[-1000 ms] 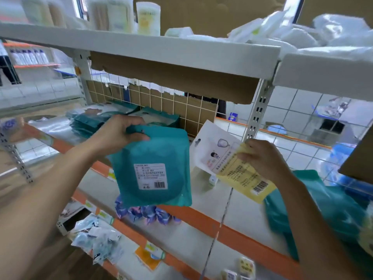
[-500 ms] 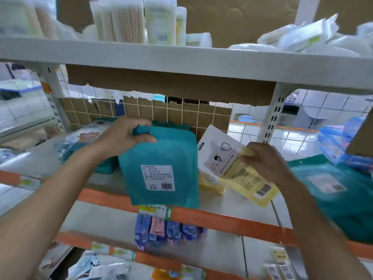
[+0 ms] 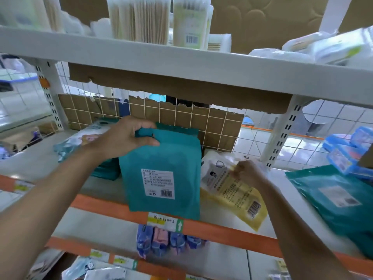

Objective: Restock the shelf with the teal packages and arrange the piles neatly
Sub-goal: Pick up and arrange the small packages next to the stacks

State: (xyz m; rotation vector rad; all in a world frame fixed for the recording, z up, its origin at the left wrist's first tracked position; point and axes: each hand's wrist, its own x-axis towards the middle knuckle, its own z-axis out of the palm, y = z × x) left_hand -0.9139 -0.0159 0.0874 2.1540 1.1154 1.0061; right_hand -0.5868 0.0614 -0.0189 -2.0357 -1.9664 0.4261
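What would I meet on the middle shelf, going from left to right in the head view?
Pale blue package, teal package in the left hand, yellow package in the right hand, teal pile.

My left hand [image 3: 123, 138] grips the top edge of 1 teal package [image 3: 163, 174], held upright over the shelf [image 3: 218, 225] and its orange lip. My right hand [image 3: 247, 173] pinches a yellow-and-white packet [image 3: 234, 190] just beside it. Another teal pack [image 3: 335, 201] lies far right.
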